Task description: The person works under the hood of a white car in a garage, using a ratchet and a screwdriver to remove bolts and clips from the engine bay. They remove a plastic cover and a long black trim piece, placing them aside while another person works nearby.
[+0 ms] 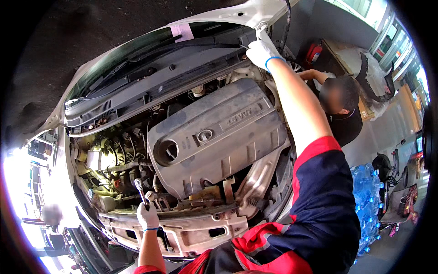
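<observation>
My left hand [148, 216], in a white glove with a blue cuff, is closed on a ratchet wrench [139, 187]. The ratchet's round head points up over the front left of the engine bay. My right arm stretches across to the far right corner of the bay. There my gloved right hand [263, 51] is closed by the white body edge near the windshield; what its fingers grip is hidden. Between my arms lies the grey plastic engine cover [214, 137], dusty, with a round opening at its left end.
Behind the bay runs the black cowl panel [150, 82] below the windshield. A co-worker in dark clothes [342, 121] crouches beyond my right arm. A red fire extinguisher [314, 52], a cardboard box [337, 57] and blue water bottles [365, 205] stand to the right.
</observation>
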The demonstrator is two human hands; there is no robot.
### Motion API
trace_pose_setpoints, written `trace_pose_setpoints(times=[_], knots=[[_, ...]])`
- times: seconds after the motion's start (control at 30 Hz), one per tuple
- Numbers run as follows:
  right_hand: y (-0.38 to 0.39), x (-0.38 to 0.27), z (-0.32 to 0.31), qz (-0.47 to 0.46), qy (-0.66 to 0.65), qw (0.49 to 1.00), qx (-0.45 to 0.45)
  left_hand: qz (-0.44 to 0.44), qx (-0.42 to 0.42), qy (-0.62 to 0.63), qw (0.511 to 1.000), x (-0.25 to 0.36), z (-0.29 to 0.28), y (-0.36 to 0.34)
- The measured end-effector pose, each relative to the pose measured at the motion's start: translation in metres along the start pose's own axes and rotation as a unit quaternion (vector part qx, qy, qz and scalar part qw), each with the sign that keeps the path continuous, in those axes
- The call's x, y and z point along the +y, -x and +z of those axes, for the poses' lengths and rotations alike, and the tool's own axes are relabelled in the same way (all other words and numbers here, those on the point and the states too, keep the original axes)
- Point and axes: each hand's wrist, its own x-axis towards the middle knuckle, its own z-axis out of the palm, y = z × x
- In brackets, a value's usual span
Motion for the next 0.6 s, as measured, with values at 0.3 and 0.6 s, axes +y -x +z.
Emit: trace_pose_setpoints(times=[0.3, 0.6], knots=[[0.04, -0.021, 0.023, 0.169, -0.279, 0.943, 0.063, -0.023, -0.022, -0.024, 0.999, -0.016, 0.007, -0.007], [0.053, -0.028, 0.031, 0.224, -0.287, 0.926, 0.096, -0.021, -0.019, 0.006, 1.0, -0.007, 0.004, -0.003]])
